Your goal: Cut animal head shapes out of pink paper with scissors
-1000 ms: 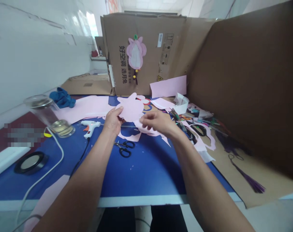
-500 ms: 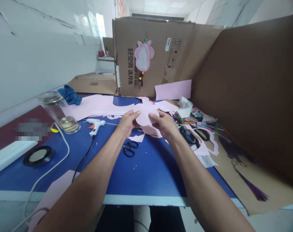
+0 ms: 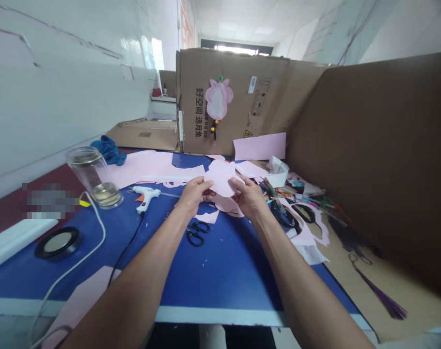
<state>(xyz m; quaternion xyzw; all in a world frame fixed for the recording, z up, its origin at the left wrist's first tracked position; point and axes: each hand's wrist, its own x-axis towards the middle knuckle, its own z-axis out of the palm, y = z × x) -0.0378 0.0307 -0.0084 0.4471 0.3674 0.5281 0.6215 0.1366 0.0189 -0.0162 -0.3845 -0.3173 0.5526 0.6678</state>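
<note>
Between my two hands is a pink paper cutout [image 3: 221, 178] with a scalloped, flower-like edge, raised above the blue table. My left hand [image 3: 196, 195] pinches its left side, thumb on top. On the opposite side my right hand [image 3: 250, 198] grips it the same way. Just below and behind it lies another pink cutout [image 3: 228, 206], partly hidden by the held piece. Black-handled scissors [image 3: 196, 234] rest on the table near my left wrist, beside a pink paper scrap [image 3: 208, 216]. A white glue gun [image 3: 147, 198] with an orange trigger lies further left.
A glass jar [image 3: 106, 194] with liquid, a tape roll [image 3: 58, 242] and a white cable stand left. Scraps and black-handled tools [image 3: 286, 213] crowd the right. Cardboard walls [image 3: 271, 97] rise behind and right, with a pink paper ornament [image 3: 218, 99] hanging on the back one.
The held cutout has turned and tilted in my fingers, so its outline shows differently. The whole view has shifted, with things sitting slightly lower. Both hands keep their grip.
</note>
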